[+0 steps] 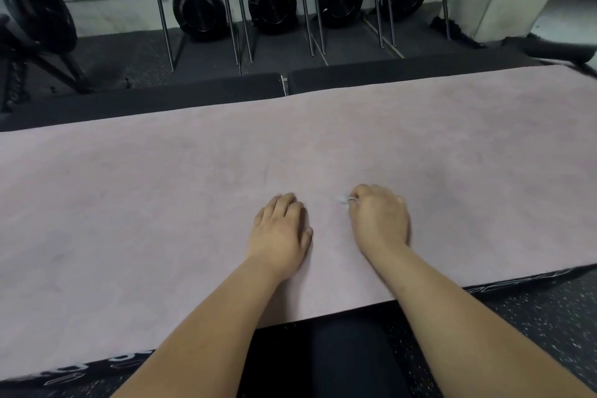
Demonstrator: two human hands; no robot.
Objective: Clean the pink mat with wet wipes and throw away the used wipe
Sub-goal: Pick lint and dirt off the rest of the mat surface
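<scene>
Wiping step, judged under way. Mat (161, 203) laid flat on floor (533, 310), long edges running left to right, near edge just ahead of legs (339, 352).

Left hand (279, 229) palm down near middle of mat, closer to near edge than far. Fingers bent at knuckles, tips on surface, nothing held; apparently bracing.

Right hand (379, 220) just beside it and apart, fingers curled tight, pinching wipe (343, 200). Wipe seen only as a small white tuft past the fingertips, touching mat. Remainder hidden under hand; size and wetness impossible to tell.

Faint grey smudges (442, 171) on mat toward far edge and right end; cleaning therefore probably unfinished.

Beyond far edge: two dark pads (145, 97) butted end to end, then rods (161, 10) and black plates (271, 3) against wall. No bin in view.

Next move, as a judgement: calls for steady downward pressure through right fingertips and long strokes toward smudged patches, with left hand pinning mat against creep. Calls also for opening out the bunched wipe, for wider cover per pass. Risk: thin mat rucking at near edge if pushed without bracing. Disposal not yet due; calls later for finding a bin somewhere outside this view.
</scene>
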